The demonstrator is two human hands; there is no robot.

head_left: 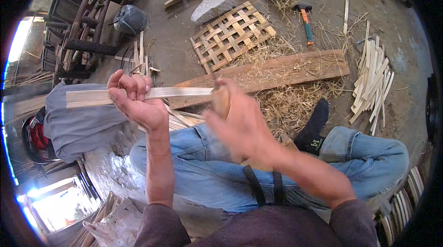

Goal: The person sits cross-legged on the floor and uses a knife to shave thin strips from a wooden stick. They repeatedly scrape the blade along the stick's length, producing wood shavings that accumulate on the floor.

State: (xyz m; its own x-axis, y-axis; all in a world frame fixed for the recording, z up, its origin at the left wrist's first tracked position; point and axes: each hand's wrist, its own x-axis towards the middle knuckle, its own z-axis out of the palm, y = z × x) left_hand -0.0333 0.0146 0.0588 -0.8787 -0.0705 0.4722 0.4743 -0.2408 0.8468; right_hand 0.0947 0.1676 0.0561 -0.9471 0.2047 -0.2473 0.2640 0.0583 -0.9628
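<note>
Blurred and partly hidden, a wooden-handled tool (222, 102) is clasped by the right hand (244, 120); pale strips (90, 99), partly covered, are gripped in front of the lap by the half-curled left hand (138, 97).

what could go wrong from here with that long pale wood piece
The right hand is motion-blurred, gripping what looks like a rounded, light-brown tool handle against the long, flat, pale wooden piece. A slip might injure the left hand, which holds that piece.

Tangled, straw-coloured shavings lie beside the black-socked foot, so standing up could mean slipping.
</note>
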